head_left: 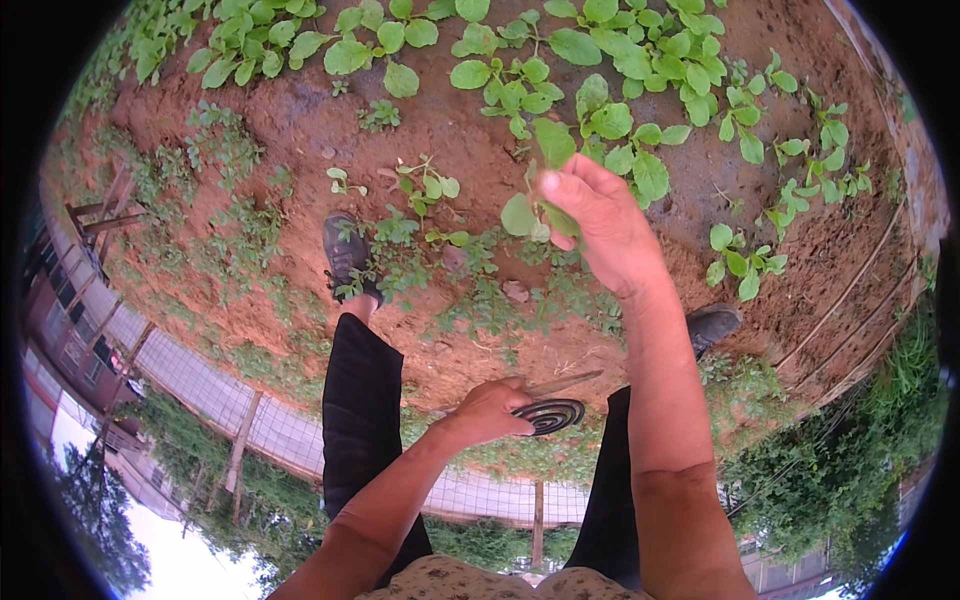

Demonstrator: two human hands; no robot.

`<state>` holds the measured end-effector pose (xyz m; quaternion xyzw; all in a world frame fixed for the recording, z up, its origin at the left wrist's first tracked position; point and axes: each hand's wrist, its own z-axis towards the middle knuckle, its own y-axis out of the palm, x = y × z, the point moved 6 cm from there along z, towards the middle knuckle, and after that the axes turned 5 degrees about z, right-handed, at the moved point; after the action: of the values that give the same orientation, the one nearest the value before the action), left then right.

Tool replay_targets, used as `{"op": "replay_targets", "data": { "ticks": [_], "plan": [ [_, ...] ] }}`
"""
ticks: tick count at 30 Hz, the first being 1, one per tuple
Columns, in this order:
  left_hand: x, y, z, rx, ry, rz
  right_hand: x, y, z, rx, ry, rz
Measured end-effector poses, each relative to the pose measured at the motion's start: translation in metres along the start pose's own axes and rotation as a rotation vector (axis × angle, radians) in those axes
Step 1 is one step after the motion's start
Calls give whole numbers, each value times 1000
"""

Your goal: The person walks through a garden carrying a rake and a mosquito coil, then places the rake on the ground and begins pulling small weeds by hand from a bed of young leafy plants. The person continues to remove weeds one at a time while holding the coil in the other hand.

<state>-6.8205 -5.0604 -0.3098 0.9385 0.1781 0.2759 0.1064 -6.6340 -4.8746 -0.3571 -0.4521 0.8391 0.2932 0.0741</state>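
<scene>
My right hand (600, 225) is raised over the soil, its fingers closed on a small green seedling (535, 190) with round leaves. My left hand (490, 410) is lower, near my legs, and grips a dark coiled ring (550, 415) together with a thin wooden stick (565, 382). My two dark shoes (345, 255) (712, 325) stand on red soil (300, 110) among low weeds.
Rows of leafy green seedlings (620, 60) grow in the far part of the bed. A wire-mesh fence (200, 385) with wooden posts runs behind my legs. Thin rods (850, 290) lie along the right edge, with dense bushes (860, 460) beyond.
</scene>
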Motion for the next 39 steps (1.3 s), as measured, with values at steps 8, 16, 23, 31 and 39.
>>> {"op": "replay_targets", "data": {
  "ticks": [8,16,23,31,39],
  "plan": [
    [4,-3,1,26,20,6,6,5,-1,-151,-42,151],
    [6,-5,-2,92,51,6,15,16,-2,-76,40,287],
    [5,-4,-3,81,65,16,18,23,-2,14,32,284],
    [3,-4,-8,87,76,75,30,15,11,92,-101,236],
    [9,0,-8,59,102,206,50,13,34,211,-248,-333]
  ]
}}
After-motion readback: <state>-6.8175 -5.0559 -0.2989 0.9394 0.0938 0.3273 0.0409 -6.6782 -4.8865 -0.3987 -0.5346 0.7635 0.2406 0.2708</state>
